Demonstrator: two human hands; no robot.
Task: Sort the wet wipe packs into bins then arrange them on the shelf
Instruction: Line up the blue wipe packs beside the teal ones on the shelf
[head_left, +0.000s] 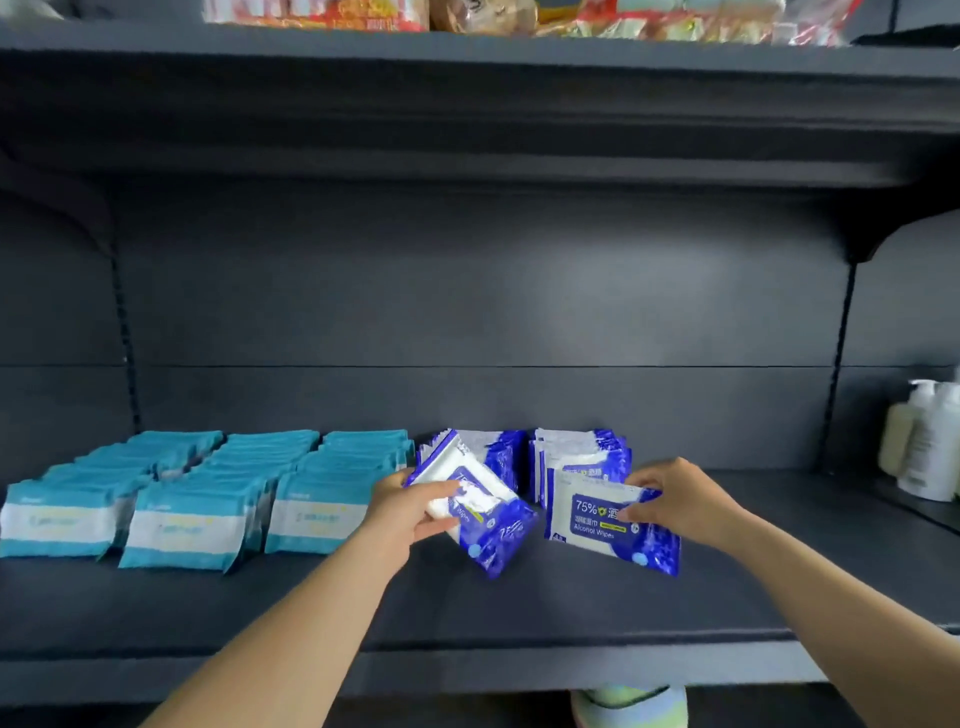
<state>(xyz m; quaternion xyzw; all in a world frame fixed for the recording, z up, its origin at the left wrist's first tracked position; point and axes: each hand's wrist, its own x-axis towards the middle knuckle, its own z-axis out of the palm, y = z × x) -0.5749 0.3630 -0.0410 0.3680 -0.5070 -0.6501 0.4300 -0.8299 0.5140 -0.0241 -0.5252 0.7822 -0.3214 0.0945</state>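
Observation:
On the dark shelf (519, 597), three rows of teal-and-white wipe packs (187, 499) stand upright at the left. To their right stand two short rows of blue-and-white alcohol wipe packs (582, 452). My left hand (410, 509) grips a tilted blue pack (488, 525) at the front of the left blue row. My right hand (680, 499) holds another blue pack (608, 519), labelled "75% Alcohol Wipes", upright at the front of the right blue row.
White pump bottles (924, 441) stand at the far right of the shelf. The shelf above (467, 57) carries red and yellow snack bags (322, 13). A light green shoe (628, 706) shows below the shelf edge. No bins are in view.

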